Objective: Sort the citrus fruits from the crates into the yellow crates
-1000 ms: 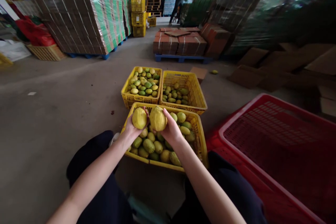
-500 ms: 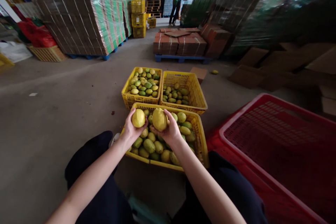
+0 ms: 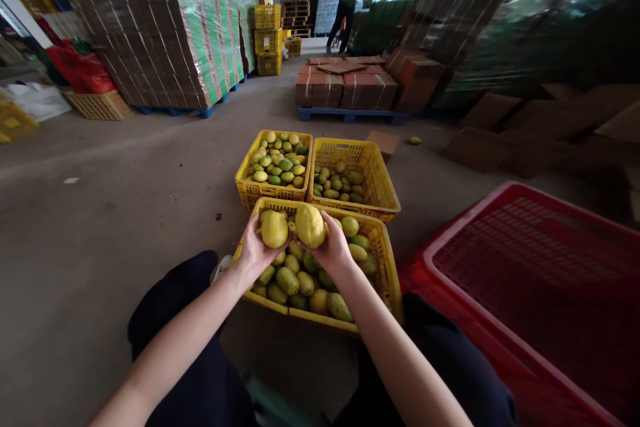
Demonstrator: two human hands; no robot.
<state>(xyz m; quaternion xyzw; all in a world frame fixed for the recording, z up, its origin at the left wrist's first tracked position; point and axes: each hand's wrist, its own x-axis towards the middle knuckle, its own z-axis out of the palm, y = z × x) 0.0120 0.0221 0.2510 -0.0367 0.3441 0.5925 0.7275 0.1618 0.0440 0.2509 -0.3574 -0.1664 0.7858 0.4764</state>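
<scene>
My left hand [image 3: 257,248] cups a plump yellow fruit [image 3: 275,230] from its left and below. In my right hand [image 3: 334,245] is a second yellow fruit [image 3: 311,227], slightly ribbed and rounded, gripped from the right side. I cannot tell the exact kind of fruit. Both are held side by side, a small gap apart, above the near yellow crate [image 3: 393,280]. That crate holds many green-yellow oval fruits [image 3: 287,280]. The fingers under each fruit are partly hidden.
Behind stand two more yellow crates: a fuller left one [image 3: 244,183] and a part-filled right one [image 3: 383,180]. A red crate [image 3: 500,280] is at my right. Farther off are stacked cartons [image 3: 345,87] on a blue pallet, wrapped pallet loads, a loose fruit [image 3: 414,140] and a standing person [image 3: 353,0].
Both fruits have turned in my hands and now show other sides. The whole view has shifted slightly; the person in the background has changed stance.
</scene>
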